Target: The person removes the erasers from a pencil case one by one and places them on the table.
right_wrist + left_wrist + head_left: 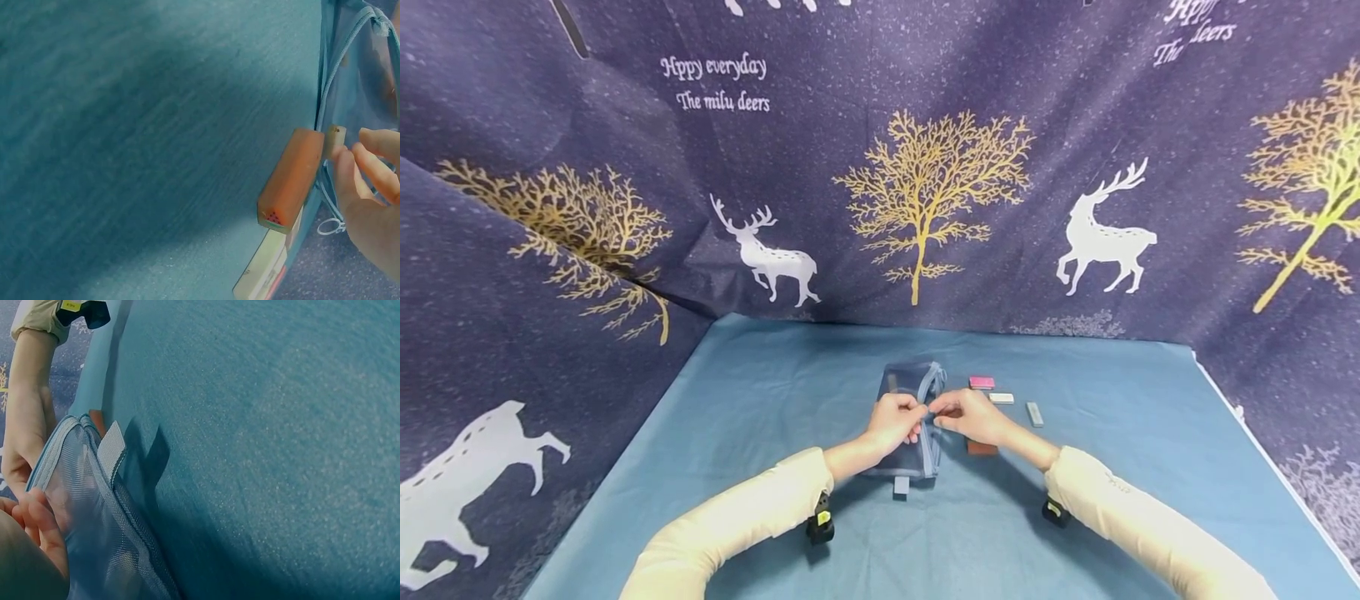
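Observation:
A blue mesh zip pouch [912, 371] lies on the blue cloth, its zipped edge parted. My left hand [897, 419] is over it and grips that edge; in the left wrist view its fingers [47, 528] curl against the mesh. From the other side comes my right hand [972, 414], fingertips right at the edge by the left thumb, with thumb and forefinger apart. Beside the right hand in its wrist view lies an orange eraser-like block [292, 178]. A small pale block [336, 139] shows at those fingertips, partly hidden.
Beyond the right hand lie a pink block [982, 382] and a white block [1002, 398]. A pale grey block [1034, 414] sits farther right. The pouch's fabric tab [901, 487] points toward me. A patterned curtain [805, 167] stands behind the table.

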Motion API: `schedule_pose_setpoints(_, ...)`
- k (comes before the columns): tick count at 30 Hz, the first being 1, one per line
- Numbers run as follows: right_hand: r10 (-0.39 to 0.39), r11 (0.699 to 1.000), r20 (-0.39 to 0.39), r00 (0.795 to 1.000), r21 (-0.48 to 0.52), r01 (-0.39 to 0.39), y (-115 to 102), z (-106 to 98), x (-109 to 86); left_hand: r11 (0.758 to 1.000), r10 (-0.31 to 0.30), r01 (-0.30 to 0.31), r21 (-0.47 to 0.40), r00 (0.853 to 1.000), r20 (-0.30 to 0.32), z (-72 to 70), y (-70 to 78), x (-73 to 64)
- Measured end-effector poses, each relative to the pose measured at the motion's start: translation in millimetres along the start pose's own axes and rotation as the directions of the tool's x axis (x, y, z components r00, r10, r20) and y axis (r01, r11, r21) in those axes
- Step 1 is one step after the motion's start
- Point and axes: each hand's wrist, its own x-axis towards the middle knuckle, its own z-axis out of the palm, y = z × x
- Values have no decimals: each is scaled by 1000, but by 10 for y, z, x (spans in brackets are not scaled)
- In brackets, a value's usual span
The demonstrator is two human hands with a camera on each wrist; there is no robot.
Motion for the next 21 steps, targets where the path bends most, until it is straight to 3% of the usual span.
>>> schedule_pose_setpoints(10, 16, 1000, 91, 996, 21, -18, -115, 38, 48, 1000, 10, -9, 18, 1000, -23, 24, -9, 3)
schedule_pose_setpoints(14, 37, 995, 128, 991, 83, -48, -134, 83, 68, 999, 18, -17, 32, 999, -30, 20, -2, -2)
schedule_pose_setpoints(21, -17, 988, 193, 981, 153, -13, -128, 154, 127, 999, 32, -32, 13, 999, -35, 10, 24, -2)
